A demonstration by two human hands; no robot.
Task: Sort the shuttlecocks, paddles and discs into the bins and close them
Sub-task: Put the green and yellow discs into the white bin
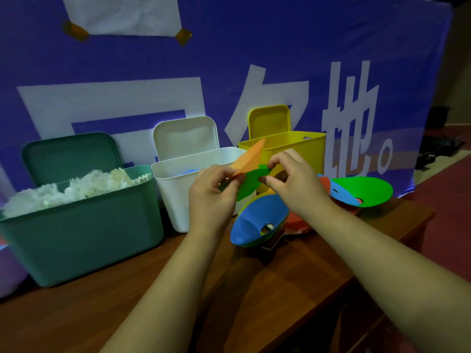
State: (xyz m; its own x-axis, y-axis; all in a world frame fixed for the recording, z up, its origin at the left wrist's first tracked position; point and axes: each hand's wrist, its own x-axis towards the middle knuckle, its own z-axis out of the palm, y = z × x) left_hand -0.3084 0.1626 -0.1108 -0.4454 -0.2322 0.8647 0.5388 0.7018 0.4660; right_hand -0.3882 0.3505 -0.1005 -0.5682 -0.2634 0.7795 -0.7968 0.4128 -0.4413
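Note:
Three open bins stand in a row on the wooden table: a green bin [81, 235] heaped with white shuttlecocks [76, 186], a white bin [175, 197] and a yellow bin [300, 149]. My left hand [211, 197] pinches an orange disc [251, 156] in front of the white bin. My right hand [295, 177] pinches a green disc [248, 183] that overlaps the orange one. More discs lie below and to the right: a blue one [254, 220], a red one [298, 220] and a large green one [364, 191].
Each bin's lid stands upright behind it against a blue banner [254, 59] with white characters. The table edge [420, 220] drops off at the right onto a dark red floor. Something dark lies under the blue disc.

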